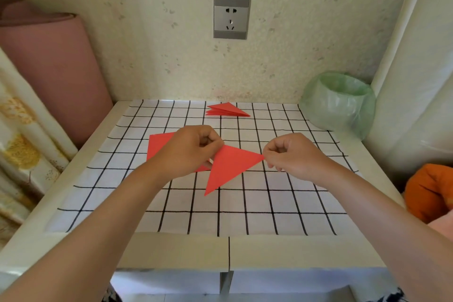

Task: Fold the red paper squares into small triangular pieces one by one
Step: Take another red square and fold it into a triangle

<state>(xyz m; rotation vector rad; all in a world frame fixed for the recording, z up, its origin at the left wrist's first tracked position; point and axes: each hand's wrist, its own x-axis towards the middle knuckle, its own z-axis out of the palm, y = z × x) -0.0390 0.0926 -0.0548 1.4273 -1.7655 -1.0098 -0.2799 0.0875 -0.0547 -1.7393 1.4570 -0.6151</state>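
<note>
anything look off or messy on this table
Nothing stands out. The left hand and right hand pinch two corners of a red triangle; the red squares and folded triangles sit neatly on the checked cloth.

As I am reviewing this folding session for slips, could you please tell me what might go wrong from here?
1. The red paper triangle is pinched at only two corners, one by the left hand and one by the right hand. Its third tip is unheld, so the next fold may come out crooked.
2. The left hand is right over the flat red paper squares, so it might drag or crease them.
</note>
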